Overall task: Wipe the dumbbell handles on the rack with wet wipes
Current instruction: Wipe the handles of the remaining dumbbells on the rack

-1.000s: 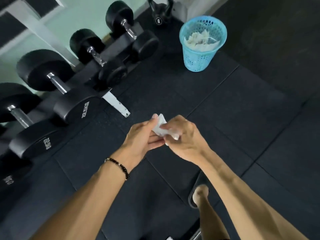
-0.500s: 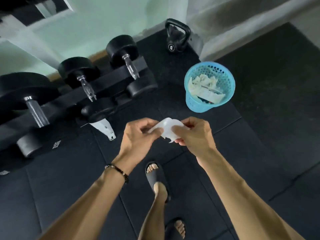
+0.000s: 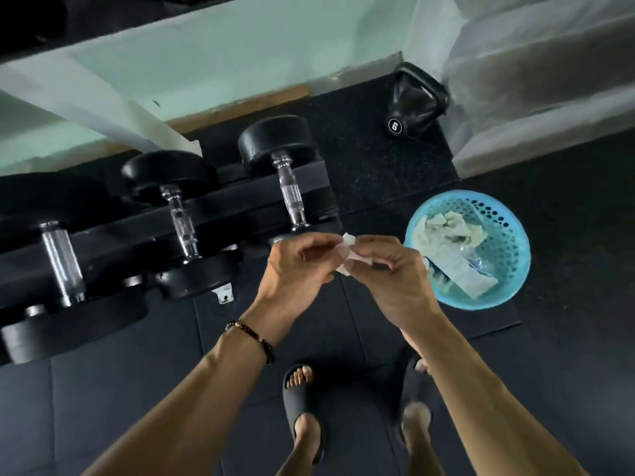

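A small crumpled white wet wipe (image 3: 349, 253) is pinched between my left hand (image 3: 299, 269) and my right hand (image 3: 395, 280), held in front of me above the floor. Just beyond my hands stands the black dumbbell rack (image 3: 220, 204) with three dumbbells in view. Their chrome handles run toward me: the right handle (image 3: 290, 194), the middle handle (image 3: 180, 221) and the left handle (image 3: 63, 262). My left hand hides the near head of the right dumbbell. Neither hand touches a dumbbell.
A blue plastic basket (image 3: 515, 255) with used wipes and a packet stands on the floor right of my hands. A black kettlebell (image 3: 412, 104) sits by the wall behind it. My feet in black slides (image 3: 302, 403) stand on dark rubber mats.
I have stepped closer to the rack, which now lies straight ahead below me. The wipe has gone from spread between my hands to bunched up; the basket now sits beside my right hand.
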Action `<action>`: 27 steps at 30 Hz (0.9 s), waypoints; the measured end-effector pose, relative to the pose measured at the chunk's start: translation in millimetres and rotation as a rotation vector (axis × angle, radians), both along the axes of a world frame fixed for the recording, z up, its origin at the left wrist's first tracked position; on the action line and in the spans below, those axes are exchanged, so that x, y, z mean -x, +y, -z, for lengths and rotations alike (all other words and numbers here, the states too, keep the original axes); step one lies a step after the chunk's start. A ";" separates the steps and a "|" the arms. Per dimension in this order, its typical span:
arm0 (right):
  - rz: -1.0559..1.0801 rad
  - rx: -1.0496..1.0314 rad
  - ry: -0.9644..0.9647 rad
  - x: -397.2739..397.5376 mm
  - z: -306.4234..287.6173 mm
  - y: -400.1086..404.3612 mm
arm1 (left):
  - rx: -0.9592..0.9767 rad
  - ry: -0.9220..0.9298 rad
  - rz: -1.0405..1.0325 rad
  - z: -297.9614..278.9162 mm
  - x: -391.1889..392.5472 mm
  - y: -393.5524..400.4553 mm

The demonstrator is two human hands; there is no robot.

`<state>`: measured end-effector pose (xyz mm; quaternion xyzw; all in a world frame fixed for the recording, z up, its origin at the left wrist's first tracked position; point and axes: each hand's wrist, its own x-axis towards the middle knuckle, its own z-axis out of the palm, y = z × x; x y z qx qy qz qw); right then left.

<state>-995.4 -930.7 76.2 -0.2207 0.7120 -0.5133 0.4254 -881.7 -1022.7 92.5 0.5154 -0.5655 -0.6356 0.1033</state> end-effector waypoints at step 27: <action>-0.378 0.341 0.879 55.0 158.7 -194.2 | 0.586 -0.424 -0.194 150.2 2.8 -35.6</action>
